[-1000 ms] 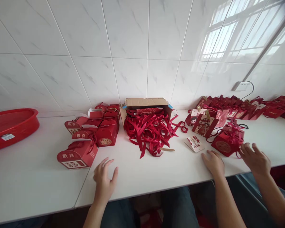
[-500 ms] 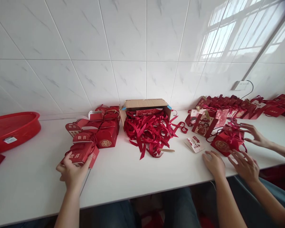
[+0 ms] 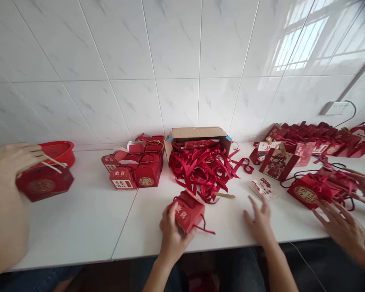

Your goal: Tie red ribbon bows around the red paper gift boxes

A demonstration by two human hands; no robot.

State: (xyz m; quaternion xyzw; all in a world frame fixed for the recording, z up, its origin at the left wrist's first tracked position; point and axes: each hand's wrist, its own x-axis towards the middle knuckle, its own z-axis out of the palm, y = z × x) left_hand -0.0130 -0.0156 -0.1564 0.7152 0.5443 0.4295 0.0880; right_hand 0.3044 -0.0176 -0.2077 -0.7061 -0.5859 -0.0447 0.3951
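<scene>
Gripped between the curled fingers and thumb of my left hand [image 3: 172, 232] is a red card box [image 3: 189, 211], tilted over the smooth white tabletop [image 3: 146, 227], a soft cord [image 3: 205, 231] trailing from its side. My right hand [image 3: 259, 221] is spread loosely and holds nothing, just beside a flat printed card [image 3: 262, 187]. Behind the box, glossy ribbons [image 3: 197, 164] (a tangle of flat loops) spill from a cardboard carton [image 3: 197, 132].
</scene>
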